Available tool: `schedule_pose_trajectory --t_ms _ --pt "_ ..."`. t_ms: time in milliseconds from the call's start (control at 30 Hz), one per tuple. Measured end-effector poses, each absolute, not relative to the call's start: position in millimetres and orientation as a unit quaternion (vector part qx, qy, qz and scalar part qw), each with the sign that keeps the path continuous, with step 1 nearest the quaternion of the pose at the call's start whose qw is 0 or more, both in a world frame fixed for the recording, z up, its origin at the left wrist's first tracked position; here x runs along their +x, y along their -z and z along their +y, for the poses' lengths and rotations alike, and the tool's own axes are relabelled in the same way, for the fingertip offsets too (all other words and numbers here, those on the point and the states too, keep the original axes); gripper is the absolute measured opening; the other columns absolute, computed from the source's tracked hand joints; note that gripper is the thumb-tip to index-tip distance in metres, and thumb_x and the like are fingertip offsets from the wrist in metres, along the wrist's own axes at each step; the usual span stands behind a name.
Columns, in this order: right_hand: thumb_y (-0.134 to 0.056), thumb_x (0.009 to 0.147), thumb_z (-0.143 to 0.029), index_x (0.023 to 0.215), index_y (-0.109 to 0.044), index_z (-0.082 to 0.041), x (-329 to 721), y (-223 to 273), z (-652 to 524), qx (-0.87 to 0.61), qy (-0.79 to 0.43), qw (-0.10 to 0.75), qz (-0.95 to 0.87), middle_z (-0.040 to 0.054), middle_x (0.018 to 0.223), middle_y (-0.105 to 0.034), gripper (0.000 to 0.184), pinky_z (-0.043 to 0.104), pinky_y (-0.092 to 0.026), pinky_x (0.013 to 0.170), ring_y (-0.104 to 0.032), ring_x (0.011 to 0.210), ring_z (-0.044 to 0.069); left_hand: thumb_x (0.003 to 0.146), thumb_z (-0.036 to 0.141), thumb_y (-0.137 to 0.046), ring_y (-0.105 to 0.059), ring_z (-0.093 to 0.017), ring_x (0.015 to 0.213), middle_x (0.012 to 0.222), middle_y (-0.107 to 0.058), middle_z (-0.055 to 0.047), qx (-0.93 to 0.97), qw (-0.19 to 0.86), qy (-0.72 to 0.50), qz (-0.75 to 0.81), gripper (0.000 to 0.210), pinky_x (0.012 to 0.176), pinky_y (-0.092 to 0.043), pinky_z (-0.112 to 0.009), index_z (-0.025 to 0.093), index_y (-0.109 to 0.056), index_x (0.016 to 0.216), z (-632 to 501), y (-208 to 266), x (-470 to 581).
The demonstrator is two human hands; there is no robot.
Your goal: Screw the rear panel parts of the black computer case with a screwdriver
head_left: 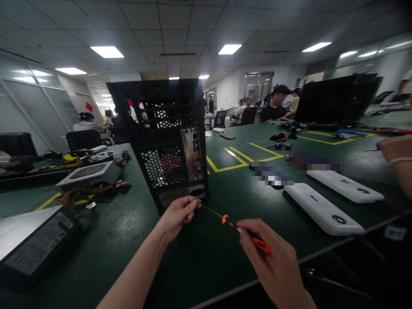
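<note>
Head view, lower centre: orange-and-black screwdriver (229, 221) is gripped by curled right hand (275, 255), metal shaft (211, 210) pinched near its end by left hand (180, 211), apparently for steadiness.

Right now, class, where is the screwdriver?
In the head view, the screwdriver is right of lower centre, held in the right hand, tip at the left hand.

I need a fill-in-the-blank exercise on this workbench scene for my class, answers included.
The wearer's right hand grips a ____ by its orange handle.
Its shaft runs toward the wearer's ____.
The computer case stands on a table coloured ____.
The lines on it are ____.

Missing words: screwdriver; left hand; green; yellow.
</note>
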State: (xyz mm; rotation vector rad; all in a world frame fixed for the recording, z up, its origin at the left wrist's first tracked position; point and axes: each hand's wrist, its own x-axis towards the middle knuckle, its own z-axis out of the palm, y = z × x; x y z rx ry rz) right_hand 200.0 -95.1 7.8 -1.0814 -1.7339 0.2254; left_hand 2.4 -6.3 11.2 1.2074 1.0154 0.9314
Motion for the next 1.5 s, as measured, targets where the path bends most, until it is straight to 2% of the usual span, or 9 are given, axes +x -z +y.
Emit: schedule_pose_trajectory --t_ms 133,300,467,767,1000,1267,1500 --pt "-0.041 0.081 -0.021 0.089 -0.050 -0.021 198.9 -6.5 -95.0 -0.452 -0.086 0.502 -0.733 0.0004 0.079 -0.055 0.012 0.020 -0.045 0.060 -0.055 0.068 0.010 0.069 0.034 -0.055 -0.028 -0.001 0.039 0.051 -0.041 0.005 0.529 0.594 -0.404 0.452 0.025 0.039 -0.013 -0.018 0.012 -0.053 0.081 -5.0 -10.2 2.3" --pt "-0.041 0.080 -0.018 0.097 -0.047 -0.020 192.0 -6.9 -97.1 -0.458 -0.078 0.442 -0.767 0.0063 0.099 -0.048 0.018 0.029 -0.046 0.076 -0.053 0.087 0.014 0.069 0.032 -0.055 -0.030 -0.001 0.039 0.055 -0.044 0.005 0.541 0.564 -0.406 0.473 0.023 0.038 -0.016 -0.016 0.012 -0.054 0.079 -1.0 -2.8 0.8" --pt "-0.038 0.080 -0.013 0.106 -0.044 -0.021 186.8 -4.2 -96.0 -0.442 -0.106 0.394 -0.799 0.0065 0.106 -0.045 0.027 0.032 -0.043 0.084 -0.049 0.097 0.015 0.068 0.027 -0.058 -0.031 0.001 0.040 0.071 -0.051 0.000 0.497 0.584 -0.442 0.465 0.025 0.036 -0.017 -0.015 0.011 -0.054 0.087 2.0 1.1 0.4" --pt "-0.038 0.082 -0.014 0.107 -0.045 -0.020 185.8 1.6 -89.2 -0.433 -0.091 0.446 -0.778 0.0075 0.109 -0.047 0.026 0.035 -0.043 0.087 -0.048 0.101 0.016 0.066 0.018 -0.059 -0.035 0.001 0.042 0.088 -0.057 -0.007 0.457 0.620 -0.420 0.479 0.027 0.035 -0.021 -0.013 0.011 -0.053 0.091 0.8 -1.5 0.2" --pt "-0.037 0.082 -0.015 0.107 -0.045 -0.021 179.9 7.8 -85.3 -0.432 -0.091 0.444 -0.779 0.0072 0.111 -0.047 0.027 0.037 -0.042 0.088 -0.047 0.103 0.017 0.072 0.021 -0.051 -0.035 0.001 0.039 0.092 -0.059 -0.009 0.446 0.608 -0.434 0.493 0.022 0.032 -0.019 -0.012 0.011 -0.053 0.092 0.8 0.4 0.2" --pt "-0.036 0.083 -0.014 0.110 -0.043 -0.020 175.9 11.5 -83.0 -0.436 -0.093 0.430 -0.785 0.0071 0.113 -0.045 0.029 0.036 -0.040 0.091 -0.044 0.106 0.016 0.073 0.022 -0.048 -0.036 0.000 0.037 0.094 -0.060 -0.011 0.479 0.576 -0.430 0.503 0.023 0.031 -0.017 -0.013 0.012 -0.053 0.093 4.9 5.9 0.3" --pt "-0.035 0.082 -0.013 0.110 -0.044 -0.020 171.1 10.0 -83.4 -0.438 -0.086 0.431 -0.785 0.0068 0.113 -0.045 0.030 0.035 -0.040 0.092 -0.044 0.107 0.016 0.071 0.021 -0.048 -0.035 0.000 0.037 0.089 -0.060 -0.009 0.500 0.561 -0.441 0.491 0.021 0.032 -0.017 -0.014 0.011 -0.055 0.088 3.6 2.1 2.3"
